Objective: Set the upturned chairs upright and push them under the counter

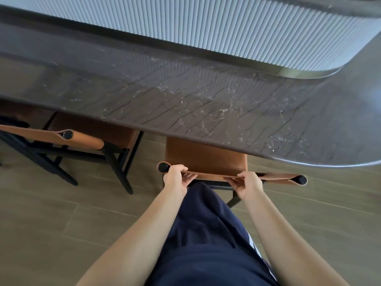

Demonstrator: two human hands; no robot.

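Note:
An upright chair (206, 159) with a tan leather seat and black frame stands right in front of me, its seat partly under the dark marble counter (206, 104). My left hand (176, 178) grips the left part of its leather backrest near the black post end. My right hand (246, 184) grips the backrest further right. A second upright chair (86, 139) of the same kind stands to the left, its seat also partly under the counter.
A pale ribbed wall panel (226, 27) rises behind the counter, which curves round at the right. Wood-look floor tiles (61, 223) lie around the chairs. My dark clothing (206, 234) fills the lower middle.

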